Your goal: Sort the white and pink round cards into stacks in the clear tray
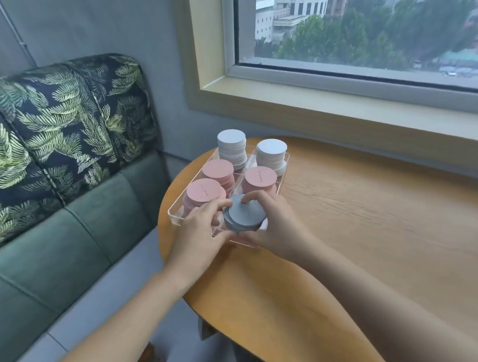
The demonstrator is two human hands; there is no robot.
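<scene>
A clear tray (177,219) sits at the left end of the wooden table (382,225). Two white stacks (232,149) (272,155) stand at its far end. Three pink stacks (218,172) (205,194) (260,180) fill the middle compartments. Over the near right compartment, both hands hold a slightly uneven stack of white cards (242,214) that looks grey in shadow. My left hand (201,228) grips its left side with curled fingers. My right hand (274,224) grips its right side, thumb over the top edge.
A green sofa (62,241) with leaf-print cushions (51,126) stands left of the table. A window sill (342,112) runs along the table's far side. The table's right half is bare wood.
</scene>
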